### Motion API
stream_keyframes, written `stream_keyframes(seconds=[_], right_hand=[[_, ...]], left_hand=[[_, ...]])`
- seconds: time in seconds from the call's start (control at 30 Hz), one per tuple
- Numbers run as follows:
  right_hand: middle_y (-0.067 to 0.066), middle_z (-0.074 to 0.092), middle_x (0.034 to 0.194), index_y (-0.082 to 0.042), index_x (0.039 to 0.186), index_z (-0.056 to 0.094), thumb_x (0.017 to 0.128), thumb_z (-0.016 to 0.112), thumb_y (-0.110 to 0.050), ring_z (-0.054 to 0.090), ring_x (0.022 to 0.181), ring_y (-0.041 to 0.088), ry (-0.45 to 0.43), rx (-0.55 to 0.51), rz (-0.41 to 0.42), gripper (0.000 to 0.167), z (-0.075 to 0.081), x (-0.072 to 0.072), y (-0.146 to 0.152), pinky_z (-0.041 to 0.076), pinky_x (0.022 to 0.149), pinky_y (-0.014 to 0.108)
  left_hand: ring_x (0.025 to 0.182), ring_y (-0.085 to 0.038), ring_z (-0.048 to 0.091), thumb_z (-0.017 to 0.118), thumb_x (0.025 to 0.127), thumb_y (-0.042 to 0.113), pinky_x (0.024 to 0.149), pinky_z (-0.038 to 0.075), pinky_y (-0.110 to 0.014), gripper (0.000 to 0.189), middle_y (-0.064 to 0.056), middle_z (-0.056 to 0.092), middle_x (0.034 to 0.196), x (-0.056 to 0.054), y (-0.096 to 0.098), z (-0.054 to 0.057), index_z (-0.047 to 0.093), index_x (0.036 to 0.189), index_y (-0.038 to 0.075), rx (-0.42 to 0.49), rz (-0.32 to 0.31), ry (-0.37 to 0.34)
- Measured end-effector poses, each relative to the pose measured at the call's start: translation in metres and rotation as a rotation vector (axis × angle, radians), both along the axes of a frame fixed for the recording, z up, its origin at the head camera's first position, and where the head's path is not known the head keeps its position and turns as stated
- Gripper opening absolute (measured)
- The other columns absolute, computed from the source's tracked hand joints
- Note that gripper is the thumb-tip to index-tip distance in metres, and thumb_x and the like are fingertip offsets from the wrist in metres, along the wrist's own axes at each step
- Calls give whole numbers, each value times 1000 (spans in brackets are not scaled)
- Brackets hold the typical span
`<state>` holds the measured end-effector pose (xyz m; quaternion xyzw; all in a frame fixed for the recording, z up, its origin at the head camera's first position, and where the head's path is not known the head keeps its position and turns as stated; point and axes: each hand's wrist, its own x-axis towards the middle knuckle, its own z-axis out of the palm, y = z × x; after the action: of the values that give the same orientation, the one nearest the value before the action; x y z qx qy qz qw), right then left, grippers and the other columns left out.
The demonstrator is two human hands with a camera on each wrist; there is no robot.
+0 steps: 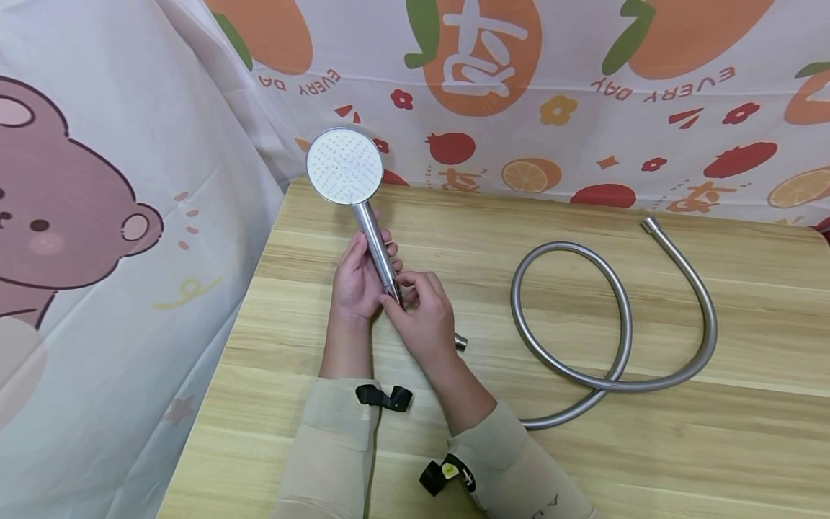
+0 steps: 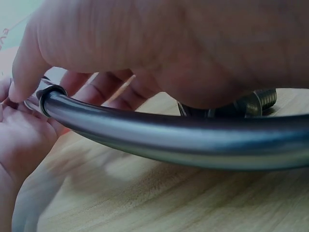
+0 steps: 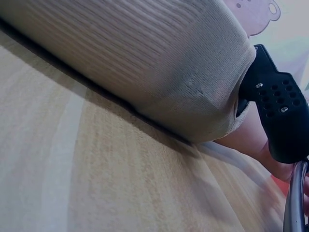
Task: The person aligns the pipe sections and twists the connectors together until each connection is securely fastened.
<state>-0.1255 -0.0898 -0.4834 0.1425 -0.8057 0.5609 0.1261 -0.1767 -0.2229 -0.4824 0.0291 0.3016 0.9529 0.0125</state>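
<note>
A chrome hand shower [image 1: 345, 166] with a round white spray face points toward the back of the table. My left hand [image 1: 357, 277] holds its handle [image 1: 375, 244] from below, palm up with the fingers round it. At the handle's lower end, my right hand [image 1: 424, 321] pinches the end of a grey shower hose between thumb and fingers. The left wrist view shows this hose [image 2: 169, 137] running from a collar [image 2: 50, 96] at the fingertips; the joint itself is partly hidden. In the right wrist view, the hose [image 3: 295, 203] appears beside the left hand.
The rest of the hose [image 1: 710, 324] lies looped on the wooden table [image 1: 746, 447], its other end fitting [image 1: 650, 225] toward the back. A small metal piece [image 1: 461, 342] sits beside the right wrist; its threaded end [image 2: 264, 98] shows in the left wrist view. Printed curtains [image 1: 603, 144] hang behind and at left.
</note>
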Motion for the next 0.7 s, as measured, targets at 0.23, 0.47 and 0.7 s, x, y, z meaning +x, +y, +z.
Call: stream_keyframes(seconds=[0.23, 0.47, 0.7], right_hand=[[10, 64, 94, -4, 102, 66, 80, 81, -12, 63, 74, 16, 16, -41, 12, 28, 1, 0, -1, 55, 63, 17], [9, 69, 91, -3, 101, 65, 85, 74, -10, 66, 72, 17, 17, -45, 8, 20, -1, -1, 0, 57, 61, 23], [8, 69, 92, -5, 100, 66, 83, 77, -11, 66, 72, 18, 32, -19, -15, 21, -1, -1, -1, 57, 60, 27]], left_hand=[[85, -17, 54, 30, 108, 23, 69, 45, -29, 35, -5, 56, 100, 0, 0, 0, 49, 137, 15, -4, 2, 1], [84, -16, 55, 30, 108, 23, 70, 45, -29, 35, -4, 56, 100, 0, 0, 0, 50, 136, 16, -13, 7, -8], [84, -16, 54, 30, 108, 23, 70, 46, -29, 35, -4, 56, 100, 0, 0, 0, 50, 136, 16, -14, 2, -7]])
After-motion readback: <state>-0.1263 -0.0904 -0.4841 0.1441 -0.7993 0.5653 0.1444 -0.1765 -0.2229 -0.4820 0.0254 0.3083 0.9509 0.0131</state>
